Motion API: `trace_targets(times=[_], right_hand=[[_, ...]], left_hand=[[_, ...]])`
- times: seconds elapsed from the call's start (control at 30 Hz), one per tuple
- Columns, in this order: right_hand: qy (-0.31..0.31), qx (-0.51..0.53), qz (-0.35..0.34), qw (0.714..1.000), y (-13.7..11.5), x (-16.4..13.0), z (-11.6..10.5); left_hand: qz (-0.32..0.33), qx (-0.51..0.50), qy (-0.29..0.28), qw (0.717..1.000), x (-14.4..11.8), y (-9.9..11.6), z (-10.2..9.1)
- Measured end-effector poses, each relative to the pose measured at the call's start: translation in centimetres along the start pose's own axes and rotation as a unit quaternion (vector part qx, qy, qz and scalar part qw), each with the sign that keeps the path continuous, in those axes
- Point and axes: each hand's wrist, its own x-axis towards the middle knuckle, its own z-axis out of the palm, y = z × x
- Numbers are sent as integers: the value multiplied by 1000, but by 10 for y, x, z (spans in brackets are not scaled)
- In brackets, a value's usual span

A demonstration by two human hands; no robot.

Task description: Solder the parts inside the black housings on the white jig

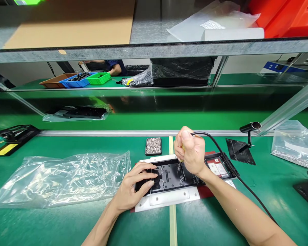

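A long black plastic housing [170,176] lies face up in a white and dark red fixture [169,198] on the green bench. My left hand [137,184] rests on the housing's left end, fingers apart and lightly bent over its inside. My right hand [191,150] is closed in a fist, thumb on top, around an upright electric screwdriver [182,150]. Most of its yellowish body is hidden by my fingers. Its tip reaches down into the middle of the housing, and a black cord [215,141] runs off to the lower right.
Behind the housing is a small black tray of metal screws [153,146]. A clear plastic bag [66,181] lies left, a bagged lot of parts [295,147] right. A black bracket with a tube [246,140] stands near the rail. Beyond the shelf, a person's arm [116,70] shows beside coloured bins [99,78].
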Motion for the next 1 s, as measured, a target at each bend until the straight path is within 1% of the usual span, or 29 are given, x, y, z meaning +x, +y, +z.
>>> trace_targets(times=[0.1,0.3,0.67,1.0], right_hand=[[3,-12,-7,1000,0,0,0],[1,-1,4,1000,1,0,0],[9,-20,-12,1000,0,0,1],[12,-4,0,1000,1,1,0]], left_hand=[[2,-2,0,1000,0,0,0],[1,0,2,1000,0,0,0],[4,-8,4,1000,2,2,0],[-9,-7,3,1000,0,0,1]])
